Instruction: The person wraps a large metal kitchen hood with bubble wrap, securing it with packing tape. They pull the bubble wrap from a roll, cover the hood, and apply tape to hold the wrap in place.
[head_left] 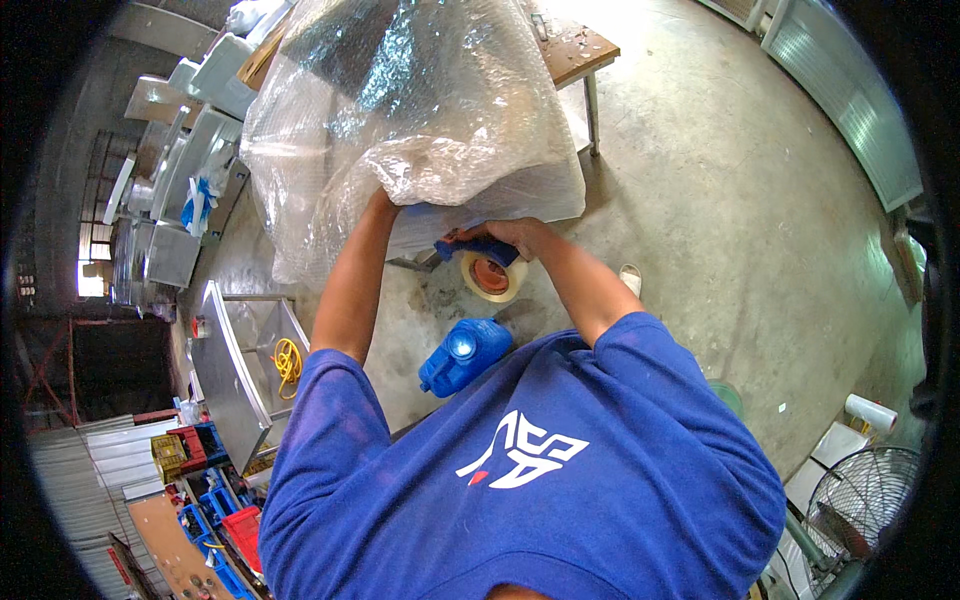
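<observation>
A large sheet of bubble wrap [430, 120] drapes over a bulky box-like thing in front of me. My left hand [384, 203] reaches to the lower edge of the wrap, and the folds hide its fingers. To the right of it, my right hand [512, 234] is closed on a blue tape dispenser [488, 248]. A wide roll of pale tape [491, 278] with an orange-brown core hangs from the dispenser, just below the wrapped thing's near edge. Below the tape, close to my body, a blue plastic jug [466, 355] stands on the concrete floor.
A wooden-topped table [575, 45] juts out behind the wrap. At left, a metal frame [235, 370] holds a coiled yellow cable [288, 367]; stacked metal panels [175, 255] rise beyond. Crates [245, 535] sit lower left, a black fan [865, 500] lower right. Translucent panels [850, 100] line the right.
</observation>
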